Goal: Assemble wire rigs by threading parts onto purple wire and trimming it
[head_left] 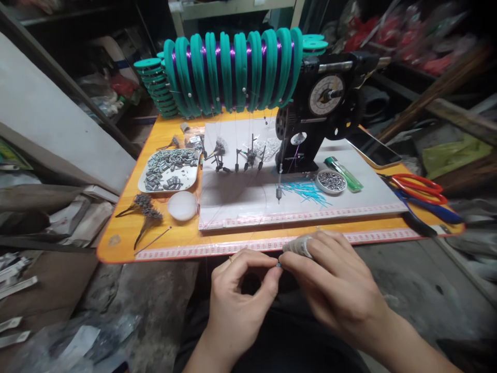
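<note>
My left hand [243, 298] is closed in a pinch, thumb and index finger meeting at a tiny bluish piece [278, 264] too small to name. Against the same spot press the fingertips of my right hand [334, 280], also closed. A grey, cloth-like wrap [298, 246] shows at the right fingers; whether it is worn or held, I cannot tell. Both hands are over my lap, just in front of the table edge. Beyond them a small grey weight [278, 194] hangs on a thin line above the white board [240, 199], near scattered blue strips [306, 192].
Green spools [233, 72] of purple line span a black machine [301, 140]. On the orange table [116, 235] are a white tray [192, 181] of grey cylinders, a round dish [331, 189] of metal bits, a lighter [349, 178], red-handled scissors [421, 182], blue-handled pliers [438, 211] and a phone [375, 147].
</note>
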### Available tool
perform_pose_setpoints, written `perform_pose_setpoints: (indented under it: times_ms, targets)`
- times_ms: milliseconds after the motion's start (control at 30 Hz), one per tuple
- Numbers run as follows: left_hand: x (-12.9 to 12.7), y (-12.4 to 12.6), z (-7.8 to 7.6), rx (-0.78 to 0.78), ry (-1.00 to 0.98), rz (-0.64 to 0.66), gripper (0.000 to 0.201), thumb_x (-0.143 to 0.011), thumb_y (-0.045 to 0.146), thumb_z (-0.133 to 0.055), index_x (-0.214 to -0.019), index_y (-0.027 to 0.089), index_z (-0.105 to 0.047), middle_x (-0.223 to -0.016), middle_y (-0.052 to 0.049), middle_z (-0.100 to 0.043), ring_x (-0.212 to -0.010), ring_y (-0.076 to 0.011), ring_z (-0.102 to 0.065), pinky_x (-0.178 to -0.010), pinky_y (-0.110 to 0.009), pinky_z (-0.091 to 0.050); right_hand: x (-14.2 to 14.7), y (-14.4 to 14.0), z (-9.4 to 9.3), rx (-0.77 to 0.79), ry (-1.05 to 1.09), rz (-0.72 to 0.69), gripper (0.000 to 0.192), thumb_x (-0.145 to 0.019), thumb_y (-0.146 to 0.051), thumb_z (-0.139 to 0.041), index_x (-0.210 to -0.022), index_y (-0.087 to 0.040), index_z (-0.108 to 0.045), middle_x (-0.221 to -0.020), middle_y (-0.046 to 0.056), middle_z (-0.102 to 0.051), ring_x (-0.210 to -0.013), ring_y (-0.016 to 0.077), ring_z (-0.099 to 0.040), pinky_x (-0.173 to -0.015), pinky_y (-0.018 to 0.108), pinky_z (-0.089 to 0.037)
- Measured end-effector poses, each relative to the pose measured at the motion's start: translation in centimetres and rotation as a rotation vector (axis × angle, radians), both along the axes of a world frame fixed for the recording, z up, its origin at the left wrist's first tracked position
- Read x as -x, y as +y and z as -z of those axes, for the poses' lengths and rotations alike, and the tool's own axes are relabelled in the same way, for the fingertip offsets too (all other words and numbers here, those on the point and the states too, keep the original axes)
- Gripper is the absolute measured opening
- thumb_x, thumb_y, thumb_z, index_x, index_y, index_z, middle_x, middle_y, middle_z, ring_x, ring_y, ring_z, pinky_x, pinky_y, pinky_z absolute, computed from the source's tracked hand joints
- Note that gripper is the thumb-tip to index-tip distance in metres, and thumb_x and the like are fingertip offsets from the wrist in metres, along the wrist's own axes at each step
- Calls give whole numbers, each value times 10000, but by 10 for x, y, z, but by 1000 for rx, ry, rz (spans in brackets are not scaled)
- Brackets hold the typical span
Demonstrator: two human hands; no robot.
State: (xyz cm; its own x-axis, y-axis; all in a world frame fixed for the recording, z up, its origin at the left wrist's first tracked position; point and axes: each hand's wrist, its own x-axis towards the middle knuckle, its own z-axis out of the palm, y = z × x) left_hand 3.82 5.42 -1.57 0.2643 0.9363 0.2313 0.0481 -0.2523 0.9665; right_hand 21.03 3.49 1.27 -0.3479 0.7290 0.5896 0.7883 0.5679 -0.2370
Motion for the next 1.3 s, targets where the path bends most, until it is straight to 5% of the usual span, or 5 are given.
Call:
perform_pose_setpoints:
  times_ms: [367,533,800,1000,1300]
  targets:
    - [8,2,-1,-181,33,-7,199,-777,8,-660,-869,184,-648,-794,-4,-679,-732,-125,-657,-679,-243,-540,0,-1,8,179,354,-59,290,-902,-67,-573,-1170,-175,-549,-814,20,-592,-738,144,-539,-677,281,-453]
    - [9,2,2,-192,56,-27,212,-778,8,-658,-874,196,-637,-799,7,-675,-741,-120,-656,-690,-240,-540,0,2,9,135,299,-13,165,-895,-55,-563,-993,-182,-599,-752,13,-557,-692,144,-504,-622,273,-420]
    - [12,6,1,-265,155,-19,208,-785,7,-643,-866,194,-606,-797,5,-653,-737,-119,-631,-692,-247,-519,0,6,16,114,259,29,154,-899,-53,-559,-978,-171,-619,-762,23,-555,-699,153,-483,-647,291,-396]
    - [24,29,-3,-524,445,2,217,-803,0,-612,-916,185,-604,-827,-28,-635,-797,-154,-594,-738,-293,-499,-11,2,27,55,65,215,273,-883,-90,-612,-1153,-123,-624,-1006,128,-623,-1015,286,-516,-862,455,-417]
    - [28,51,-14,-536,692,204,114,-902,73,-541,-898,167,-606,-845,-50,-591,-814,-170,-546,-731,-312,-472,5,-8,27,97,95,190,273,-880,-107,-610,-1138,-122,-698,-729,61,-514,-736,212,-418,-685,367,-354]
